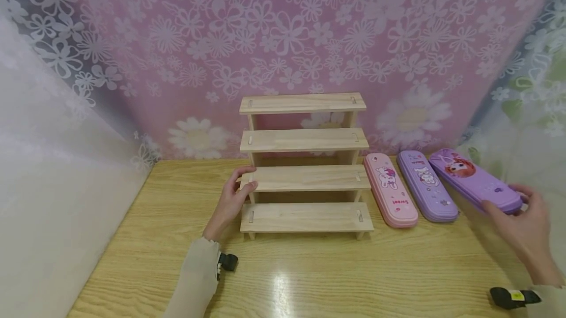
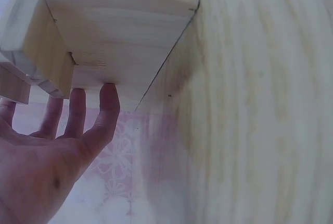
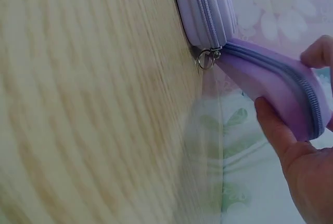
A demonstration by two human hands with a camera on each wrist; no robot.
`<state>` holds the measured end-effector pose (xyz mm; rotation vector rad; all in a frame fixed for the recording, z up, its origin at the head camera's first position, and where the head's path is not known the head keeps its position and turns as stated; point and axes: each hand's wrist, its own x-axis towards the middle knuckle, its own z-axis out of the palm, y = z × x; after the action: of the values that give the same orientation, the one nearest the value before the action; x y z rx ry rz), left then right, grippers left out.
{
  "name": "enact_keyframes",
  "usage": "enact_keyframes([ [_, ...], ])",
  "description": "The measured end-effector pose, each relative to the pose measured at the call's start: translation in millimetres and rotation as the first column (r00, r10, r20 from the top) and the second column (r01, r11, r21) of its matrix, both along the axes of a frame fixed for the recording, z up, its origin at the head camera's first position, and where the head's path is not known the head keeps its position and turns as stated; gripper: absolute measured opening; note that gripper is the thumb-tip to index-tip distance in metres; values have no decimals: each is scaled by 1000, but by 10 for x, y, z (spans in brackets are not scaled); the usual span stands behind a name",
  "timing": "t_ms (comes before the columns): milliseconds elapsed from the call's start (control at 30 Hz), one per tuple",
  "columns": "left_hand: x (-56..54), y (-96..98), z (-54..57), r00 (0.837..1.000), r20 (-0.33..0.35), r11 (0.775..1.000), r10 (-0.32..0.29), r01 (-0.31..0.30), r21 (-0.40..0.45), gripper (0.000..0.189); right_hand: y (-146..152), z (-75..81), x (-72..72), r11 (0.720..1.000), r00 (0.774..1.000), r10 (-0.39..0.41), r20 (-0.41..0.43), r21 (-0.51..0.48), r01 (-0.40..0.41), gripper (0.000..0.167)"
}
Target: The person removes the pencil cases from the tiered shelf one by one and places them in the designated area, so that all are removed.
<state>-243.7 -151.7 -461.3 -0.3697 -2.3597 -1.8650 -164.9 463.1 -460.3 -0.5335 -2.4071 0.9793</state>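
A wooden four-step display stand [image 1: 305,179] stands against the back wall. At its left end is my left hand [image 1: 232,200], the thumb over the end of the second step from the bottom. Below that step, in the left wrist view, the fingertips [image 2: 109,89] touch the side panel [image 2: 119,36]. My right hand [image 1: 523,224] grips the near end of a purple pencil case [image 1: 479,180] with a red-haired girl printed on it. That end is tilted up off the table; a dark zipper [image 3: 291,73] runs round its side.
Beside the stand lie a pink pencil case [image 1: 391,190] with a rabbit print and a lilac pencil case [image 1: 427,187]. The wood-grain table [image 1: 177,219] is enclosed by a pink flowered backdrop [image 1: 283,33] and pale side sheets [image 1: 48,175].
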Motion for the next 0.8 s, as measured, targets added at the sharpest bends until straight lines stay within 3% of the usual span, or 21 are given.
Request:
enact_keyframes([
  [133,-4,-1,-9,1000,-2,1000,3,-3,3,36,35,-10,26,999,999,44,26,30,-45,76],
  [433,0,-4,3,1000,-10,1000,1,-1,2,37,130,-41,25,981,975,82,205,155,-116,86],
  [800,-13,-2,-15,999,-39,1000,-5,5,8,35,216,-130,-5,959,971,67,228,255,-126,78],
])
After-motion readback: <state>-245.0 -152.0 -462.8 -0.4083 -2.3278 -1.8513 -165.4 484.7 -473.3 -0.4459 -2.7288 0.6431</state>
